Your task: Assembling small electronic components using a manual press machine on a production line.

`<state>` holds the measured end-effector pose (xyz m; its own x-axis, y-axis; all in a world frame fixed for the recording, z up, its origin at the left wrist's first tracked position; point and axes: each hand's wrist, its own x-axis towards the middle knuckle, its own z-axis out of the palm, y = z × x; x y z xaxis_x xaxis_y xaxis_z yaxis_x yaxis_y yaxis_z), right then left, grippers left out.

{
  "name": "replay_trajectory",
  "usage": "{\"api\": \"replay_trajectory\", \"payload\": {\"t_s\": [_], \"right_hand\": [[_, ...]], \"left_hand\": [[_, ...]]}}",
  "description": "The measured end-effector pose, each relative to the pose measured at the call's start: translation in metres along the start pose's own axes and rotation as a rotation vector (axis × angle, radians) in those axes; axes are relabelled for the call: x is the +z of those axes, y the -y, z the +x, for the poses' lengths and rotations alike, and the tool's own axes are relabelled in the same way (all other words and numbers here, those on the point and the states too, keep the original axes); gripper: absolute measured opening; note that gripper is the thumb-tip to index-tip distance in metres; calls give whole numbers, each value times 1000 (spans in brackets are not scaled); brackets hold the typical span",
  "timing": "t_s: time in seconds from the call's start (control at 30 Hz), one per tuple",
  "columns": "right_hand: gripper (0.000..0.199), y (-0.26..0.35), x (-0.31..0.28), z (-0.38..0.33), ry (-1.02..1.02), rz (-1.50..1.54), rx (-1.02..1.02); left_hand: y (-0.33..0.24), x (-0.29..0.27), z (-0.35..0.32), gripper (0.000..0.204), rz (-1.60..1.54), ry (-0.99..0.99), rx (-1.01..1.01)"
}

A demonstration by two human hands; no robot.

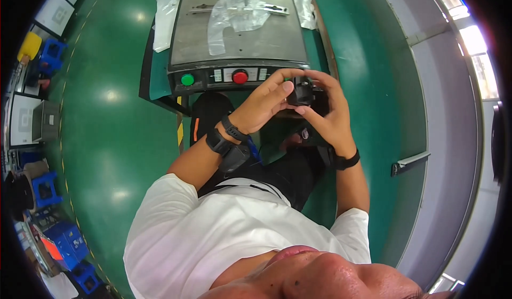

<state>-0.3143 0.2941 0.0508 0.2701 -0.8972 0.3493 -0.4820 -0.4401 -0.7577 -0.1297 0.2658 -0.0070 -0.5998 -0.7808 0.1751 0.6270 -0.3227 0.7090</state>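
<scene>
A small black blocky device (303, 92) is held between my two hands, in front of the right end of a machine's control panel. Its exact kind cannot be made out. My left hand (265, 103) grips it from the left, thumb against its side. From the right, my right hand (332, 112) curves around it, with the thumb at its lower edge and the fingers at its top. Just beyond my hands is the machine (189, 40) with a flat metal top. Its front panel carries a green button (187, 79) and a red button (240, 76).
Clear plastic film (234, 19) lies on the metal top, across a slotted metal bar (276, 9). More plastic bags (166, 16) hang at the machine's left edge. Blue stools (52, 55) line the far left. A grey partition (448, 112) runs along the right.
</scene>
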Motion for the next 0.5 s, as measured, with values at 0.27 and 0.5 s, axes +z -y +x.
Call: {"api": "replay_trajectory", "payload": {"t_s": [0.27,0.5], "right_hand": [[56,-29,37,89,181,-13,-18],[59,-119,37,222,33,-305,-68]], "left_hand": [[-30,-61,13,53,-1,-232,33],[-50,-82,-4,47,96,-202,-9]]}}
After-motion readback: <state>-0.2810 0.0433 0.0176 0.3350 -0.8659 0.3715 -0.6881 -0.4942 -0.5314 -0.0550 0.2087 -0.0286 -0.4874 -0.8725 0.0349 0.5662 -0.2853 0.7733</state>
